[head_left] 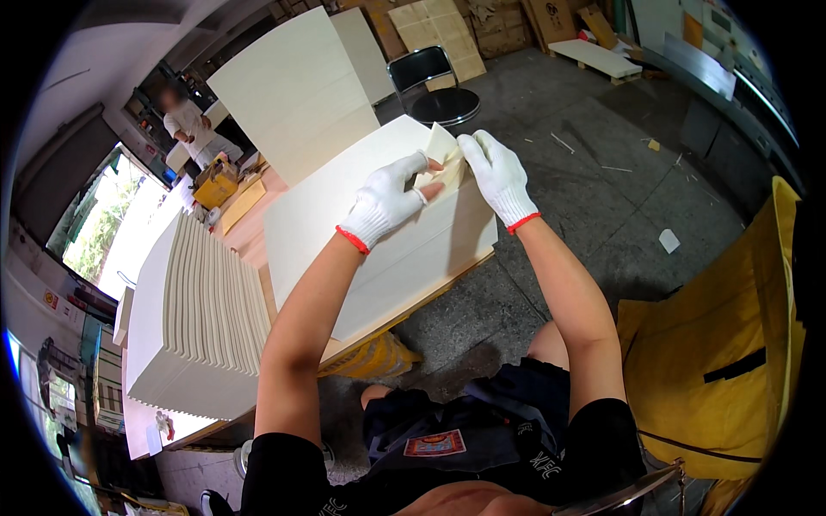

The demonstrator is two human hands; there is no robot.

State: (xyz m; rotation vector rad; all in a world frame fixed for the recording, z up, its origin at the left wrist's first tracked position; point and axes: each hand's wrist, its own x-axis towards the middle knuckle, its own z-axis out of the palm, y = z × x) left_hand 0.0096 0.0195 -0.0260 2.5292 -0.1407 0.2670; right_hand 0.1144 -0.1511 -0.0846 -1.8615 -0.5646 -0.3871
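Note:
My left hand [387,199], in a white knit glove with red cuff and bare fingertips, pinches a cream-coloured folded strip [442,142] between thumb and finger. On the strip's other side my right hand [496,175], gloved alike, is closed with bent fingers at its edge; its fingertips are partly hidden. Whether the strip is paper or thin foam I cannot make out. Both hands are above the far right corner of a stack of large white sheets [314,232], which lies on a wooden table.
A tall stack of white sheets [198,297] stands at left, and a white panel block [297,90] rises behind. A black chair [443,105] is beyond the table. Yellow fabric [697,370] hangs at right. A person [194,129] stands far left. Scraps [668,241] lie on the floor.

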